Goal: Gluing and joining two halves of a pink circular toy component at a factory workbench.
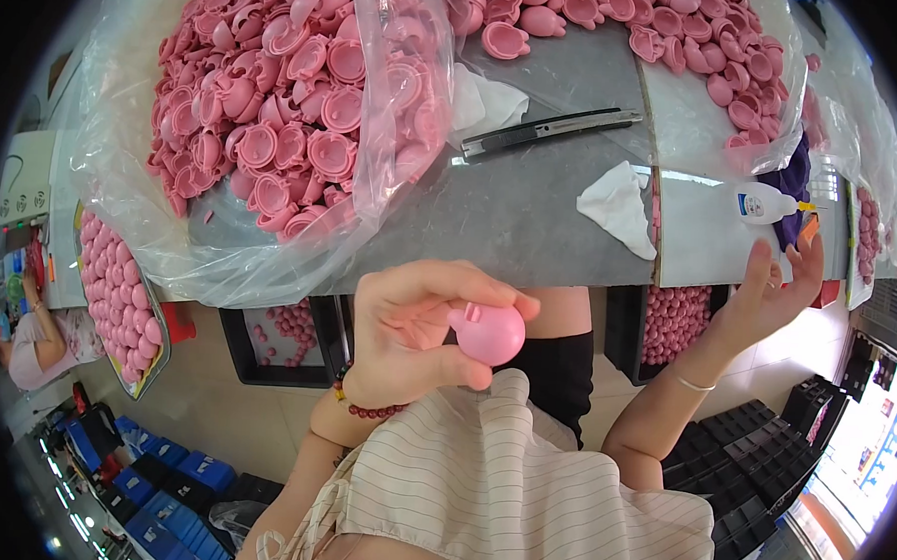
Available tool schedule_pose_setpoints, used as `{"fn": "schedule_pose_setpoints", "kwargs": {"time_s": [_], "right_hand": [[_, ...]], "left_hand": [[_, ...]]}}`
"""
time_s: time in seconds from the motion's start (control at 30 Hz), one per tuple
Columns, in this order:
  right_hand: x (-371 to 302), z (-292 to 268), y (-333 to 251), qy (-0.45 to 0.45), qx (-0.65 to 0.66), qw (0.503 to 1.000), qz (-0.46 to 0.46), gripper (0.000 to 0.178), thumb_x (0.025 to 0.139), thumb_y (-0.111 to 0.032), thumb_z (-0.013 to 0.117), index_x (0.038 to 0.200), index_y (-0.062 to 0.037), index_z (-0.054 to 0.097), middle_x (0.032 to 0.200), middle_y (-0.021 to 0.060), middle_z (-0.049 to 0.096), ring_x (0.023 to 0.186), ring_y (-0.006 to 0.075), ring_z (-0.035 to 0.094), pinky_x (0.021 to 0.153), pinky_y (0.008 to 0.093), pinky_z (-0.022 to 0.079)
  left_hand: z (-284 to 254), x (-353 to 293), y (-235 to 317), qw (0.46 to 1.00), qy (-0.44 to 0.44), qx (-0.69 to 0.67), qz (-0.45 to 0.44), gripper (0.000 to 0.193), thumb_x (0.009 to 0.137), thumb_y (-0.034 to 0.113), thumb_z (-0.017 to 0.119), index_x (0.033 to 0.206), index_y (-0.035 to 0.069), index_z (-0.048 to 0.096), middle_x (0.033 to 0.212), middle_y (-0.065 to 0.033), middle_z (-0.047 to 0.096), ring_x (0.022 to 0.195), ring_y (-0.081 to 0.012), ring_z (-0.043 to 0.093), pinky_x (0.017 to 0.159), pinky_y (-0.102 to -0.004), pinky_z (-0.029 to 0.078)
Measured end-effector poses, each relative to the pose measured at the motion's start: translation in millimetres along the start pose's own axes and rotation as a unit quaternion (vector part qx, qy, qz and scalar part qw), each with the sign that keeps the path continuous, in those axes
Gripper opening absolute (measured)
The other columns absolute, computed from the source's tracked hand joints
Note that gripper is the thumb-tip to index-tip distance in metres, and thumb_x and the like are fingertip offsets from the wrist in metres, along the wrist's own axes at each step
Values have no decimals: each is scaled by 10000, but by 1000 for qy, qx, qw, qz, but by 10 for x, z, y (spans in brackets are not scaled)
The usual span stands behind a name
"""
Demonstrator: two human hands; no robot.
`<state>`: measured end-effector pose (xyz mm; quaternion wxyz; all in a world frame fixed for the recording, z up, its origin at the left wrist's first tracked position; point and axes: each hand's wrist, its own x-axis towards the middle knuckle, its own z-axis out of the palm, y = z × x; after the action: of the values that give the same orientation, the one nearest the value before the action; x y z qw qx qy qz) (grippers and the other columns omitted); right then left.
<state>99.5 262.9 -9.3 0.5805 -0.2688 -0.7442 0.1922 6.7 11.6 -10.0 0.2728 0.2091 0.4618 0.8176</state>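
Observation:
My left hand is closed around a smooth pink plastic ball-shaped piece with small raised tabs on one side. It holds the piece in front of my body, just off the table's near edge. My right hand reaches over the right part of the table, fingers apart and apparently holding nothing. Close beyond its fingertips lies a white squeeze bottle with a yellow tip, on its side. A small orange piece shows beside the fingers.
A clear plastic bag full of pink half shells covers the table's left; more shells lie at the back right. A black bar-shaped tool and white cloth rest between. Trays of pink balls flank me. Another person sits far left.

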Motion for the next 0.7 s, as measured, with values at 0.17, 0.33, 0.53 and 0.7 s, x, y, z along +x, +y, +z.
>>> {"fn": "schedule_pose_setpoints", "kwargs": {"time_s": [0.17, 0.33, 0.53, 0.7], "right_hand": [[207, -19, 168, -171, -164, 969, 64, 326, 727, -99, 593, 1032, -17, 509, 770, 41, 536, 633, 110, 462, 512, 161, 332], [122, 70, -103, -98, 153, 976, 121, 287, 749, -95, 564, 974, 68, 490, 829, 123, 577, 738, 148, 551, 621, 204, 431], [-180, 60, -608, -254, 304, 908, 137, 248, 774, -109, 533, 933, 75, 484, 888, 162, 574, 785, 164, 554, 721, 251, 422], [-271, 195, -685, -390, 228, 864, 223, 240, 795, -125, 508, 955, 51, 474, 848, 140, 582, 792, 133, 532, 727, 227, 395]], "left_hand": [[-123, 32, -79, 985, -101, -135, -27, 527, 558, 240, 763, 946, -18, 517, 853, -105, 564, 835, -209, 565, 725, -292, 446], [-11, 14, -29, 979, -51, -178, -87, 547, 584, 322, 737, 955, 27, 466, 760, -102, 549, 716, -187, 541, 634, -292, 446], [104, 0, 83, 984, 21, -122, -124, 471, 609, 310, 718, 908, 34, 480, 725, -109, 563, 639, -192, 533, 560, -298, 441], [-35, 13, -7, 994, -25, -97, -52, 381, 627, 238, 708, 873, 17, 518, 746, -124, 575, 667, -203, 547, 609, -320, 459]]}}
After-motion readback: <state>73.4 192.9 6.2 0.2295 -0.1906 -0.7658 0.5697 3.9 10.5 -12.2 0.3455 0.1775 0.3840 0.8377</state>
